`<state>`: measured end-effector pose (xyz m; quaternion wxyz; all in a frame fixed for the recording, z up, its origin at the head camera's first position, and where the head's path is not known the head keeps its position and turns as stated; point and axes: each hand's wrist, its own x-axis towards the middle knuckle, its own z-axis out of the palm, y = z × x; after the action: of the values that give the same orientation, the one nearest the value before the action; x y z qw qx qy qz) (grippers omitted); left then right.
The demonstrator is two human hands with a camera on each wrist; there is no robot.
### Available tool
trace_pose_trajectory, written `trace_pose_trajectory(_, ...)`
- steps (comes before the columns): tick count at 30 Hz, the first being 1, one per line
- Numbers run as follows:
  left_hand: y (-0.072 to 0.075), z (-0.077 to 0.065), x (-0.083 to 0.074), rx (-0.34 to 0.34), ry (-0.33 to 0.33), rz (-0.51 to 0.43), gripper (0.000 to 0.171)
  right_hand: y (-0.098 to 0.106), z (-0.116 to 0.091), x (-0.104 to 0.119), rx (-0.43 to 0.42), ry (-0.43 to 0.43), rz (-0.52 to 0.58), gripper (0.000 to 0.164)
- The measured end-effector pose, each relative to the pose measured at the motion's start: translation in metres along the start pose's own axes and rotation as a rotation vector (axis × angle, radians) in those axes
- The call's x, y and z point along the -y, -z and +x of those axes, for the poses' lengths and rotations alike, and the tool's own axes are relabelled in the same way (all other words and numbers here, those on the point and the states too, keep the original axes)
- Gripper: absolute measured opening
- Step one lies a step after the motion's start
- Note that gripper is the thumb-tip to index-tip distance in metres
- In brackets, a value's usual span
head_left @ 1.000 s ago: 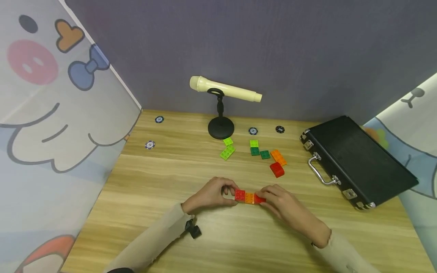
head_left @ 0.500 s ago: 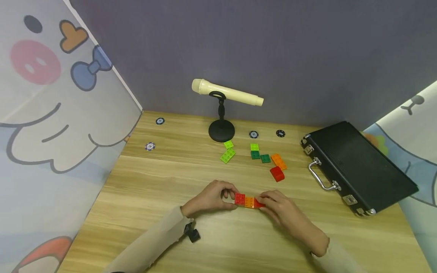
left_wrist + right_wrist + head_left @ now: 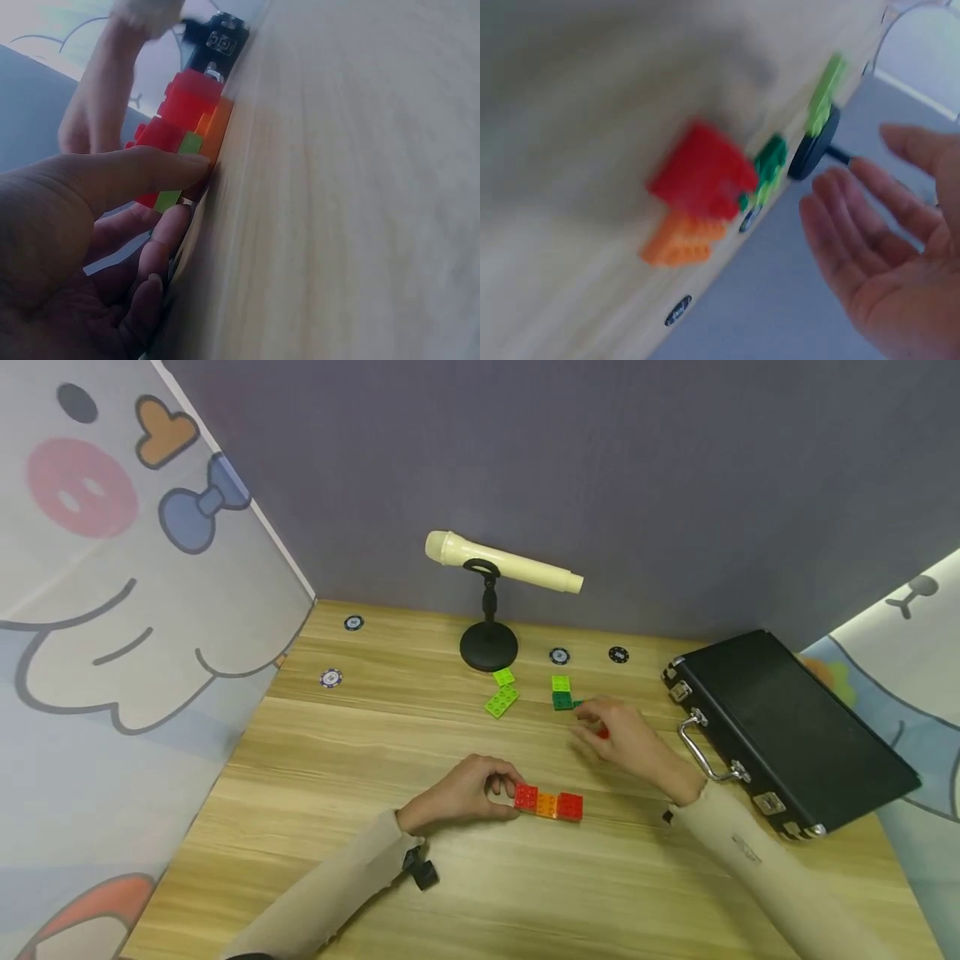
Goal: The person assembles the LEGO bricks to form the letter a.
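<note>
My left hand (image 3: 465, 793) pinches the left end of a row of toy building bricks (image 3: 547, 804) on the table, red at both ends with orange between. The left wrist view shows a lime green layer (image 3: 169, 196) under the nearer red brick (image 3: 157, 135), and orange (image 3: 217, 127) low in the row. My right hand (image 3: 633, 743) is off the row, over the loose bricks at the back right. Its fingers are loosely bent around nothing in the right wrist view, apart from a loose red curved brick (image 3: 705, 172) and an orange brick (image 3: 679, 240), both largely hidden in the head view.
Dark green (image 3: 562, 701) and lime green bricks (image 3: 501, 701) lie further back. Behind them a cream microphone (image 3: 517, 567) rests on a black stand (image 3: 489, 647). A black case (image 3: 795, 735) lies at right. Several poker chips (image 3: 331, 677) lie along the back and left.
My right hand has let go of the row's right end and moved back to the loose bricks, uncovering the right red brick. The left hand keeps its pinch in the same place.
</note>
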<state>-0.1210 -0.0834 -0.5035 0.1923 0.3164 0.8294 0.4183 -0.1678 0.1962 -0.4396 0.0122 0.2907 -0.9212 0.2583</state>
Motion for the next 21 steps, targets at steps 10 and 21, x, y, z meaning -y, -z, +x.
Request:
trace_pose_trajectory(10,-0.004,-0.001,-0.005,0.008,0.022,-0.006,0.032,-0.011,0.065,-0.031,0.066,-0.217,-0.083,0.037)
trace_pose_trajectory(21,-0.001,-0.003,-0.005,-0.012,-0.009,0.01,0.032,-0.029,0.083,-0.025,0.104,-0.191,-0.128,0.028)
